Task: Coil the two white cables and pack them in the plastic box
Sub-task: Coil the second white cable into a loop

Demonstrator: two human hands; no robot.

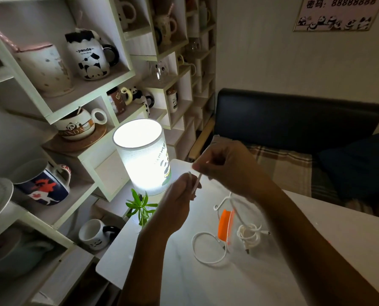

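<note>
The right hand (226, 166) is raised above the table (272, 272), its fingertips pinched on a short straight stretch of white cable (196, 184). The left hand (179, 195) sits just below and to the left of it, fingers curled around the lower end of that same stretch, so the piece runs taut and slanted between the two hands.

Below the hands, the cable drops in a thin white line, bends near a clear plastic box (230, 224) with an orange end, and lies in a loose open loop on the tabletop in front of the box. The box itself is transparent, and its outline is hard to make out in the glare. Just to the right of it rests a second white cable (249, 236), already wound into a small tight coil with its plug ends sticking out.

A lit cylindrical lamp (143, 155) and a small green plant (140, 206) stand at the table's far left corner.
</note>
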